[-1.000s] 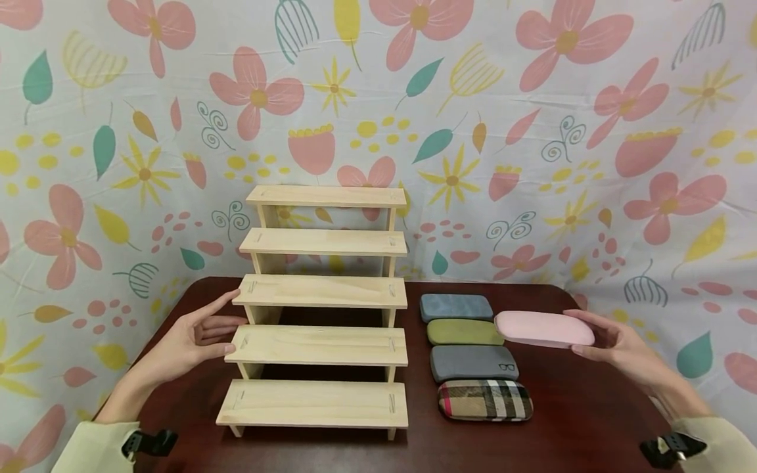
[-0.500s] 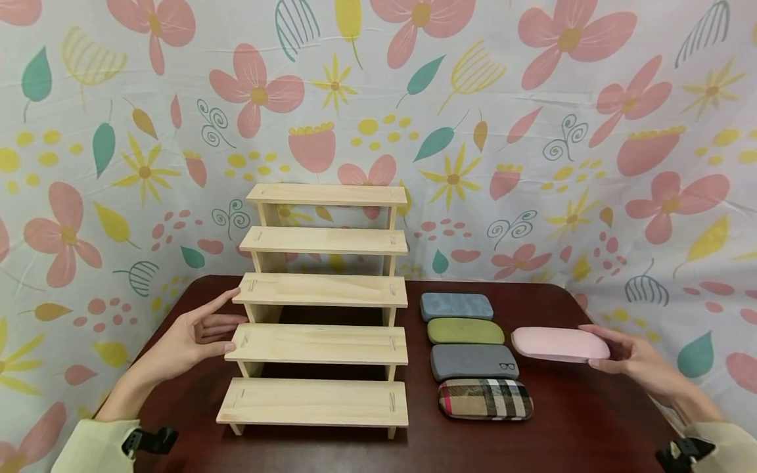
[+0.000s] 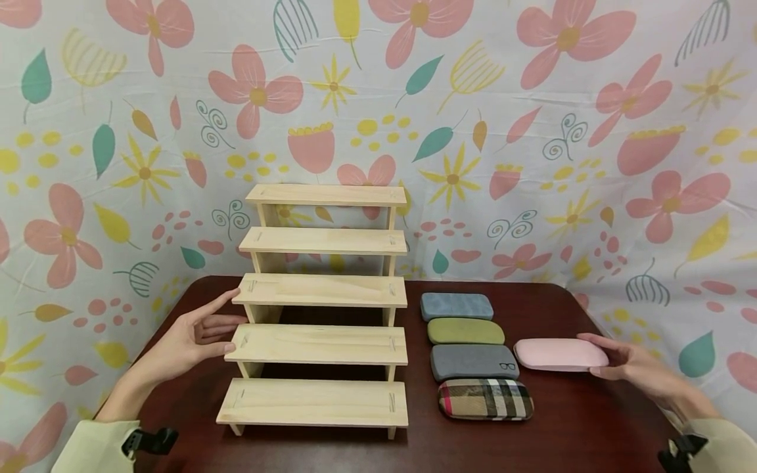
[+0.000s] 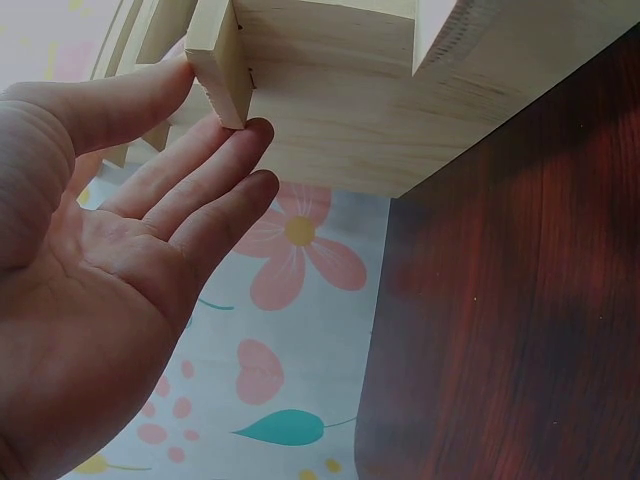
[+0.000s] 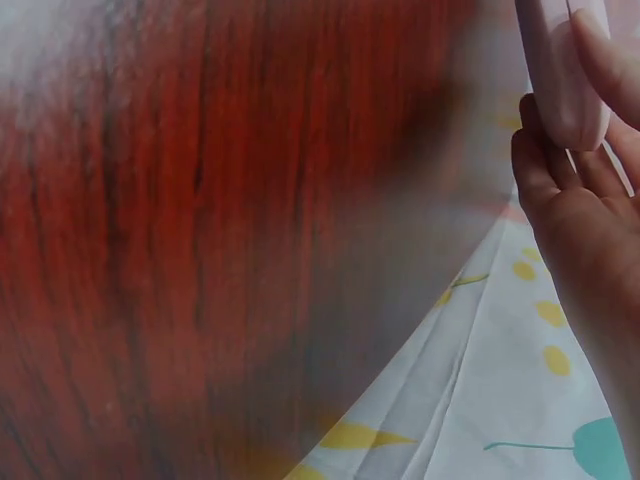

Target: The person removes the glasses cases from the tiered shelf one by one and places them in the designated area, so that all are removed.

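Note:
My left hand (image 3: 186, 341) is at the left side of a stepped wooden display rack (image 3: 319, 289). Its index fingertip touches the end of the third step and its thumb the end of the step below, the fingers fairly straight. In the left wrist view, the thumb and fingertips meet a board end (image 4: 222, 70). With my right hand (image 3: 641, 371) I pinch the right end of a pink glasses case (image 3: 558, 354), thumb in front and fingers behind. It lies level, low over the table, just right of a grey glasses case (image 3: 473, 362).
A blue case (image 3: 455, 307), a green case (image 3: 464, 331) and a plaid case (image 3: 485, 399) form a column with the grey one, right of the rack. The dark red wooden table (image 3: 414, 453) meets a flower-patterned cloth (image 3: 378, 98) behind and at both sides.
My right hand has carried the pink glasses case to the right and down, from beside the green case to beside the grey one. My left hand and the rack have stayed put.

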Demonstrator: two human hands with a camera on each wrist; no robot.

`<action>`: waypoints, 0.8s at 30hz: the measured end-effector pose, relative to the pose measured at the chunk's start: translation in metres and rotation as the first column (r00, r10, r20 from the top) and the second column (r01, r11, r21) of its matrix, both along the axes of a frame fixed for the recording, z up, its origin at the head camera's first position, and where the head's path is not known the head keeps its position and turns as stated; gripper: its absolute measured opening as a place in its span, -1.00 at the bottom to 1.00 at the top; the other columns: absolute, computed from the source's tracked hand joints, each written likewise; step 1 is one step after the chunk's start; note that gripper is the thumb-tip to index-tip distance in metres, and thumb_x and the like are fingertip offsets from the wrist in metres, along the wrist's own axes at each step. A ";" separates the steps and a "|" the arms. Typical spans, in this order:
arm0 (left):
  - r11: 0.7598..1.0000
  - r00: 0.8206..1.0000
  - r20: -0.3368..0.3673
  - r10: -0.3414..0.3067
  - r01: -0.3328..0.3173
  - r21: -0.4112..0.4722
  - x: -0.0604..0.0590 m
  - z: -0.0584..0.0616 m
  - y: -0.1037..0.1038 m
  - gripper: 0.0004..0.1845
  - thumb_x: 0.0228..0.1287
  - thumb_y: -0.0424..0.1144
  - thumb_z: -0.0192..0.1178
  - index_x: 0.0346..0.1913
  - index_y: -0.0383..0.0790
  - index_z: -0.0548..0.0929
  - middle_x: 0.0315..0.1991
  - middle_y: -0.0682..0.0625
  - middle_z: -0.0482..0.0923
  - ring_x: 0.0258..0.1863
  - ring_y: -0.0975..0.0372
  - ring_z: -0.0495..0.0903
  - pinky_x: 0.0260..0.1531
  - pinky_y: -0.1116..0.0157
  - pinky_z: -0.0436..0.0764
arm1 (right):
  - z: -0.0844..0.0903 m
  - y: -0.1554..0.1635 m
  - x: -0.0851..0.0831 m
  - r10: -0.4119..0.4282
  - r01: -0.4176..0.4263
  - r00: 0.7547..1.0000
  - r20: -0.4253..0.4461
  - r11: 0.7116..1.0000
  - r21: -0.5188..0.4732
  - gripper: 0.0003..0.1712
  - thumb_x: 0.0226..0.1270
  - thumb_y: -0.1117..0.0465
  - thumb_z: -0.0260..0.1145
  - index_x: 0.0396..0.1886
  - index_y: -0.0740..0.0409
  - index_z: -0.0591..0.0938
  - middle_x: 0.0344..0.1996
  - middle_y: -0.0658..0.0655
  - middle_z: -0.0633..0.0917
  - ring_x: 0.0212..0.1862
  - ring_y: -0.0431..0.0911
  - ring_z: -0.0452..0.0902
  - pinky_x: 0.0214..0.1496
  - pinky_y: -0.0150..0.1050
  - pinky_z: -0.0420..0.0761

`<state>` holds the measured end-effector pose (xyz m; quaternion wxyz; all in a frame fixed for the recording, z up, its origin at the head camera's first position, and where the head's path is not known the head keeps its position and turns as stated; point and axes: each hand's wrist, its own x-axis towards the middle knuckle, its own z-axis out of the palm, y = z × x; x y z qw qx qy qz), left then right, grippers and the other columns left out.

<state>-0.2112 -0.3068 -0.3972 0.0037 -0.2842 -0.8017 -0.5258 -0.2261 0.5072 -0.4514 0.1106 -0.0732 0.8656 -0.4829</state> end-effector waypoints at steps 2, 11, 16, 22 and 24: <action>1.000 1.000 -0.002 0.002 -0.002 -0.002 0.000 0.000 0.000 -0.05 0.13 -0.41 0.35 0.51 -0.05 0.05 0.11 -0.31 0.50 0.10 -0.03 0.52 -0.13 0.20 0.61 | -0.002 0.001 -0.002 0.001 0.000 1.000 -0.016 0.999 0.040 -0.13 0.19 0.20 0.40 0.43 0.27 0.22 0.22 -0.08 0.39 0.07 -0.55 0.31 -0.08 -0.42 0.51; 1.000 1.000 0.004 -0.002 0.002 0.001 0.000 0.000 0.001 -0.05 0.13 -0.41 0.36 0.51 -0.05 0.05 0.12 -0.33 0.48 0.11 -0.02 0.52 -0.11 0.22 0.60 | -0.008 0.003 -0.007 -0.012 0.023 0.998 -0.067 0.987 0.158 -0.15 0.14 0.10 0.44 0.41 0.19 0.31 0.31 0.27 0.33 0.02 -0.75 0.08 -0.10 -0.61 0.29; 1.000 1.000 0.001 -0.004 0.004 0.001 0.000 0.001 0.000 -0.05 0.13 -0.41 0.35 0.51 -0.06 0.04 0.12 -0.32 0.48 0.11 -0.03 0.51 -0.11 0.23 0.61 | -0.010 0.003 -0.007 -0.008 0.021 0.995 -0.095 0.989 0.145 -0.16 0.12 0.15 0.45 0.38 0.21 0.34 0.23 0.07 0.43 0.04 -0.73 0.10 -0.10 -0.63 0.27; 1.000 1.000 0.009 -0.006 0.005 0.010 0.000 0.001 0.001 -0.05 0.13 -0.41 0.35 0.51 -0.06 0.04 0.13 -0.34 0.47 0.11 -0.03 0.51 -0.12 0.22 0.61 | -0.010 0.003 -0.009 -0.004 0.015 0.997 -0.082 0.991 0.136 -0.16 0.12 0.16 0.45 0.39 0.23 0.33 0.26 0.17 0.40 0.05 -0.72 0.10 -0.10 -0.64 0.26; 1.000 1.000 0.012 -0.006 0.006 0.012 0.000 0.001 0.001 -0.05 0.13 -0.41 0.35 0.51 -0.05 0.04 0.13 -0.34 0.47 0.11 -0.02 0.51 -0.13 0.21 0.61 | -0.010 0.003 -0.010 -0.001 0.012 0.997 -0.076 0.990 0.138 -0.15 0.12 0.16 0.45 0.39 0.24 0.32 0.27 0.22 0.39 0.05 -0.72 0.09 -0.10 -0.64 0.26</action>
